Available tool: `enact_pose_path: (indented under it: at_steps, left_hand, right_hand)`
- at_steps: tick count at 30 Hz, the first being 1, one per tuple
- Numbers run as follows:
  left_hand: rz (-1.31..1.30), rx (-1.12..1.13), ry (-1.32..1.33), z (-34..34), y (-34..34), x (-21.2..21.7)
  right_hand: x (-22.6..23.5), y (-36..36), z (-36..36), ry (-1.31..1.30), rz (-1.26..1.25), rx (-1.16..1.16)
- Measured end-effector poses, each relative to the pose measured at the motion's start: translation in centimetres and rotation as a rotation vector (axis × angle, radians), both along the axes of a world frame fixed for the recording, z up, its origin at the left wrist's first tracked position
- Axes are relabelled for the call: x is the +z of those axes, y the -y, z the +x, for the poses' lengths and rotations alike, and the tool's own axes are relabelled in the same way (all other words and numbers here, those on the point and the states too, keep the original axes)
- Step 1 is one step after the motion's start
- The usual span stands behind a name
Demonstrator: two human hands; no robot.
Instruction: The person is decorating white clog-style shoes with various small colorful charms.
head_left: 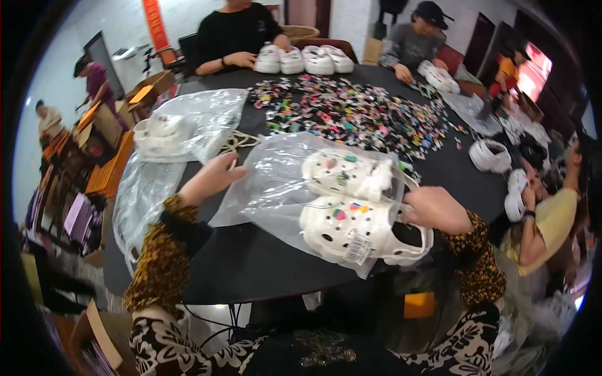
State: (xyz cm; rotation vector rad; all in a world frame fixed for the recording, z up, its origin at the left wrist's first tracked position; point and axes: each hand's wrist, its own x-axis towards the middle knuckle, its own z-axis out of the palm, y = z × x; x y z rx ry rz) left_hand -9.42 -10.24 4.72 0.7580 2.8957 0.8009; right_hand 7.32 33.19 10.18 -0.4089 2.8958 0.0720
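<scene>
A pair of white clogs with colourful charms lies partly inside a clear plastic bag in front of me. A printed tag shows on the nearer clog. My right hand is closed at the heel end of the pair, its fingertips partly hidden against the clogs. My left hand is beside the bag's left end, thumb and fingers apart. Just beyond it lies a pale drawstring. Farther left, another clear bag holds white clogs.
A large heap of small colourful charms covers the far middle of the black table. Across it, two people handle white clogs; another person works at right near loose clogs. Cardboard boxes stand at left.
</scene>
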Motion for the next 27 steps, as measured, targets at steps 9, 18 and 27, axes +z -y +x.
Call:
enact_pose_path:
  at_steps: [9,18,27]
  left_hand:
    - [0.004,0.116,-0.037,-1.9,-3.4,-4.7]
    - [0.364,0.113,-0.197,-1.3,-4.0,1.1]
    - [0.424,0.217,-0.237,-1.6,-1.5,7.5]
  right_hand:
    - [-1.2,0.9,1.0,-0.1,-0.096,-0.068]
    - [-1.6,0.6,1.8,-0.186,-0.159,-0.057]
    - [2.2,1.2,2.1,-0.261,-0.332,-0.056]
